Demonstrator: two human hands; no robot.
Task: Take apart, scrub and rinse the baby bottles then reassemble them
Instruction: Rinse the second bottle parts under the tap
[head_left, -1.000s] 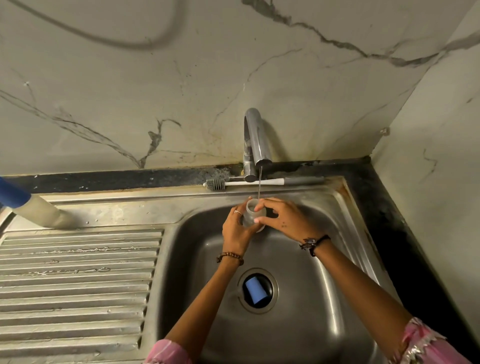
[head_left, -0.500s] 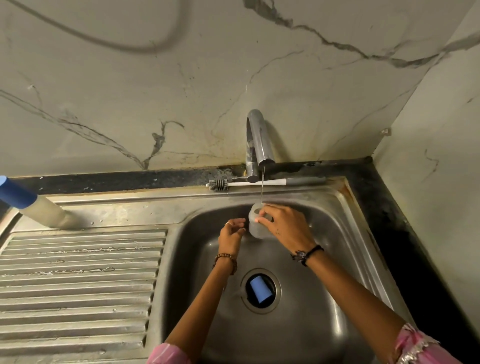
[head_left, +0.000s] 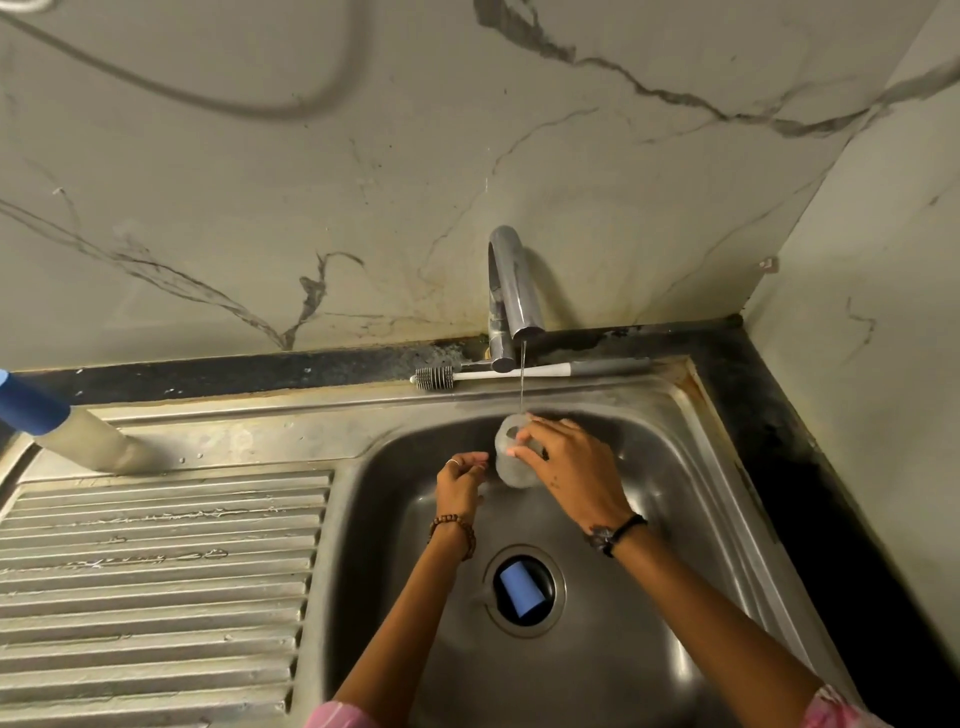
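A steel sink (head_left: 691, 467) fills the lower part of the view. Its ribbed draining board (head_left: 156, 571) lies to the left of the basin. Behind the basin's back rim stands a chrome tap (head_left: 511, 291), and a thin stream of water (head_left: 522, 379) falls from its spout. Behind and to the right of the sink runs a black countertop (head_left: 810, 467), stained along the sink's edge. Above it rise veined marble-patterned walls (head_left: 363, 182). A grey hose (head_left: 234, 98) loops across the wall, high above the sink and left of the tap.
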